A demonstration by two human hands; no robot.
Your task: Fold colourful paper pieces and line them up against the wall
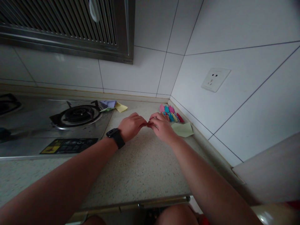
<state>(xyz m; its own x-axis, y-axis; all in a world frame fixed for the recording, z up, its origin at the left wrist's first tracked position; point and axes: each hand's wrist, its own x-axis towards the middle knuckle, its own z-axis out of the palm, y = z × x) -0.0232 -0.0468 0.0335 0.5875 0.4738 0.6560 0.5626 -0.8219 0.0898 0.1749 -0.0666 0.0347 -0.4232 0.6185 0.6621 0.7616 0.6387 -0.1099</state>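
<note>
Over the speckled countertop (150, 165), my left hand (131, 125) and my right hand (161, 126) meet fingertip to fingertip. Both are closed in a pinch on a small reddish folded paper (147, 124), mostly hidden by the fingers. A black watch (115, 137) is on my left wrist. Just beyond my right hand lies a cluster of small folded paper pieces (172, 113) in pink, blue, yellow and red. A pale green sheet of paper (183, 129) lies flat beside my right wrist.
Purple paper (109, 103) and yellow paper (121, 107) lie at the cooktop's right edge. The gas burner (81, 115) stands to the left, under a range hood (70, 31). A tiled wall with a socket (216, 79) bounds the right side.
</note>
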